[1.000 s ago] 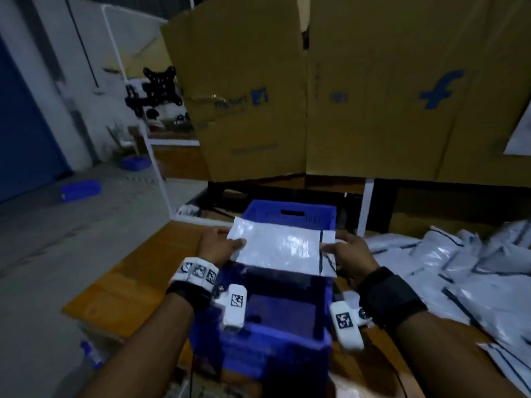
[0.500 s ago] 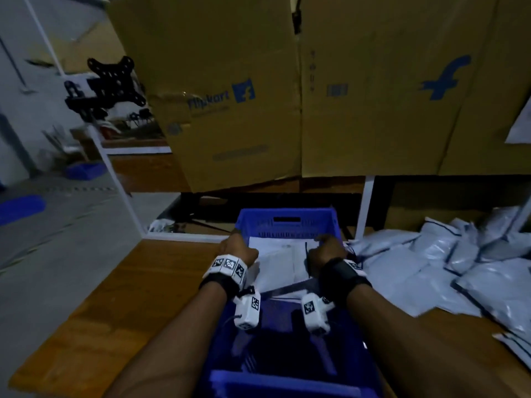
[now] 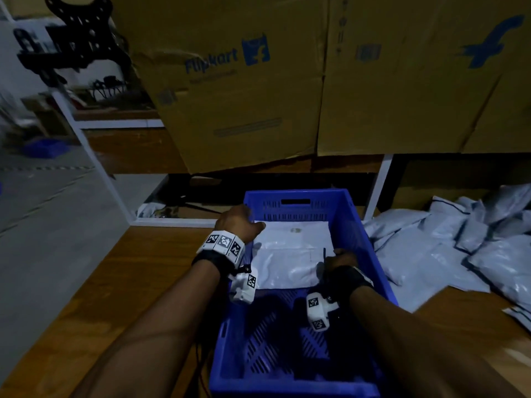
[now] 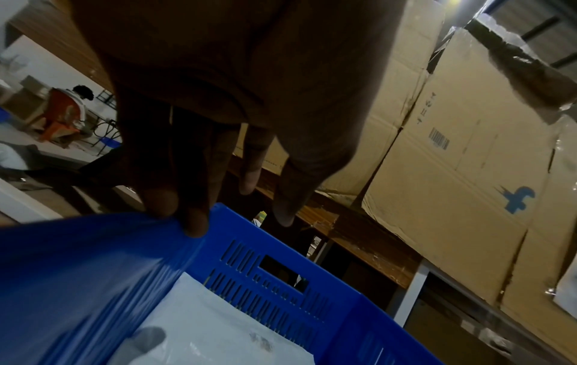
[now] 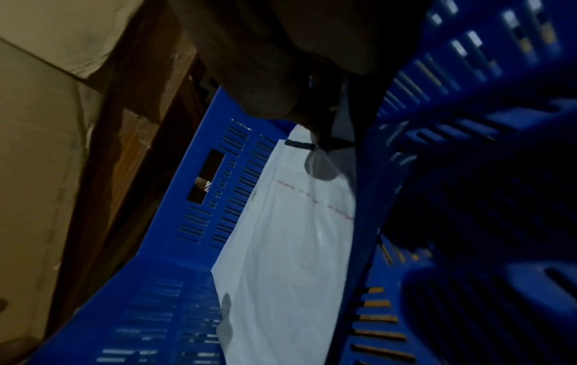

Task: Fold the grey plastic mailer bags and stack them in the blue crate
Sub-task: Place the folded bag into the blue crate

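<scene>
Clearly the step in hand is settling a folded grey mailer bag (image 3: 290,254) flat in the far half of the blue crate (image 3: 370,248). The left hand (image 3: 238,225) is at the crate's far left corner, fingers (image 4: 193,222) straight and loose on the rim, holding nothing. The right hand (image 3: 337,261) is down inside by the right wall at the bag's black-striped edge (it seems to pinch that edge, though I cannot tell for sure). To do this well, I would press the fold flat and square it to the far wall before letting go. The near half of the crate floor shows bare; unfolded bags (image 3: 448,242) lie heaped on the bench (image 3: 138,282) just beside the right wall.
</scene>
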Motion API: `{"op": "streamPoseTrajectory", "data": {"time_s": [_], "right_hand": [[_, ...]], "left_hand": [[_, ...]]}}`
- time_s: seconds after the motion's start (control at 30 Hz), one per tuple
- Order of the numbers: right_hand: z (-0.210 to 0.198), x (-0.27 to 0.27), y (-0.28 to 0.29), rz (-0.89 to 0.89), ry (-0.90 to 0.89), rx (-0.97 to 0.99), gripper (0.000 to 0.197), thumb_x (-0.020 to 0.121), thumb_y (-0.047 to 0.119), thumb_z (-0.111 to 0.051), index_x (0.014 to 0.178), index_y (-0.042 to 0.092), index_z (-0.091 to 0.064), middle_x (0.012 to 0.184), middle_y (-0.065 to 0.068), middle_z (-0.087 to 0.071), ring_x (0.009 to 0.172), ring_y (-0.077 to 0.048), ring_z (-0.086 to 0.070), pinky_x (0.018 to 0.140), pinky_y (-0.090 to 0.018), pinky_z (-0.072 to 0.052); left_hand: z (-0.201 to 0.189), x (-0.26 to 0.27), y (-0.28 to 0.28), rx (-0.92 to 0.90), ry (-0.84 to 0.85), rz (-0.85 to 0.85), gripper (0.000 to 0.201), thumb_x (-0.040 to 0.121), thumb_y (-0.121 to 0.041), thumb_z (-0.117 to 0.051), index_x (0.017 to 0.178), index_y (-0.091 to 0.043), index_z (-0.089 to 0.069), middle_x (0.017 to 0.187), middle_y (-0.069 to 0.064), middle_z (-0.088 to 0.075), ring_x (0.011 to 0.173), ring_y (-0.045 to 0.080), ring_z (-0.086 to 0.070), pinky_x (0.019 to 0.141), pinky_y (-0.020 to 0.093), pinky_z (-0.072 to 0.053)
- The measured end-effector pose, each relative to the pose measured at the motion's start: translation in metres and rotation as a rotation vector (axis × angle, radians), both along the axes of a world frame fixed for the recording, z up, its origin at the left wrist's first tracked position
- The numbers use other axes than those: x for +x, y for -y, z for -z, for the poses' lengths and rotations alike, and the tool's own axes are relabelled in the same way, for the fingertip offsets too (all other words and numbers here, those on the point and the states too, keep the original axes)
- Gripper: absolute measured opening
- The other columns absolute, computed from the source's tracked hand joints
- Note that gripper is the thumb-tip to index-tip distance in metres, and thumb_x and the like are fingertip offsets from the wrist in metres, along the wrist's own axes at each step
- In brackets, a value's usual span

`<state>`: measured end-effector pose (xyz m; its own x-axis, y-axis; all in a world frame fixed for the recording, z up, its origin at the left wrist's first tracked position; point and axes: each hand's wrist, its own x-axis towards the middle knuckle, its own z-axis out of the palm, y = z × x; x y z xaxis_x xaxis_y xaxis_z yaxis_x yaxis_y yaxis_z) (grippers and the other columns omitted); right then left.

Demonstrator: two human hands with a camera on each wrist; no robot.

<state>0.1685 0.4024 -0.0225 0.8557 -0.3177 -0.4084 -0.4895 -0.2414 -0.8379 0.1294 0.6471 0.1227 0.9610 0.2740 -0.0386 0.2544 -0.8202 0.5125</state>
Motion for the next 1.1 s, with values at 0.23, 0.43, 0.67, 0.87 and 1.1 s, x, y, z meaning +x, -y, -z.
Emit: {"op": "streamPoseTrajectory", "data": {"time_s": [0.23, 0.43, 0.67, 0.87, 1.1], "right_hand": [[-0.023, 0.019, -0.004, 0.053, 0.081, -0.089, 0.031, 0.09, 0.0, -0.065, 0.121, 0.002, -0.06, 0.129, -0.022, -0.062, 0.117, -0.041, -0.06, 0.103, -0.047, -0.05], [-0.018, 0.016, -0.004, -0.071, -0.001, -0.226, 0.036, 0.092, 0.01, -0.068, 0.127, 0.005, -0.062, 0.128, -0.021, -0.064, 0.118, -0.042, -0.06, 0.103, -0.046, -0.05], [-0.027, 0.012, -0.004, -0.149, -0.022, -0.325, 0.034, 0.095, 0.014, -0.066, 0.125, 0.0, -0.061, 0.122, -0.022, -0.066, 0.111, -0.041, -0.064, 0.084, -0.038, -0.052], [-0.047, 0.009, -0.013, -0.294, -0.004, -0.486, 0.027, 0.096, 0.019, -0.065, 0.114, -0.002, -0.064, 0.115, -0.02, -0.068, 0.105, -0.039, -0.067, 0.078, -0.038, -0.053], [-0.097, -0.01, -0.01, -0.587, 0.053, -0.652, 0.028, 0.093, 0.028, -0.072, 0.104, 0.002, -0.073, 0.104, -0.015, -0.072, 0.102, -0.033, -0.069, 0.086, -0.038, -0.055]], "left_hand": [[0.011, 0.008, -0.011, -0.041, 0.021, -0.004, 0.034, 0.082, -0.051, -0.078, 0.101, -0.026, -0.065, 0.125, 0.003, -0.068, 0.112, 0.029, -0.064, 0.092, 0.035, -0.053], [0.014, 0.013, -0.009, -0.028, 0.037, 0.003, 0.039, 0.083, -0.052, -0.078, 0.108, -0.024, -0.068, 0.124, 0.003, -0.068, 0.111, 0.028, -0.064, 0.089, 0.032, -0.051], [0.014, 0.014, -0.006, -0.024, 0.035, 0.004, 0.043, 0.083, -0.052, -0.078, 0.113, -0.023, -0.067, 0.127, 0.003, -0.068, 0.113, 0.029, -0.064, 0.091, 0.033, -0.051], [0.005, 0.012, -0.003, 0.008, -0.002, 0.077, 0.04, 0.083, -0.051, -0.078, 0.106, -0.019, -0.07, 0.122, 0.006, -0.069, 0.109, 0.03, -0.065, 0.091, 0.035, -0.054], [-0.017, 0.005, 0.0, 0.136, -0.077, 0.276, 0.044, 0.083, -0.054, -0.078, 0.1, -0.013, -0.074, 0.107, 0.008, -0.073, 0.097, 0.028, -0.067, 0.087, 0.037, -0.056]]}}
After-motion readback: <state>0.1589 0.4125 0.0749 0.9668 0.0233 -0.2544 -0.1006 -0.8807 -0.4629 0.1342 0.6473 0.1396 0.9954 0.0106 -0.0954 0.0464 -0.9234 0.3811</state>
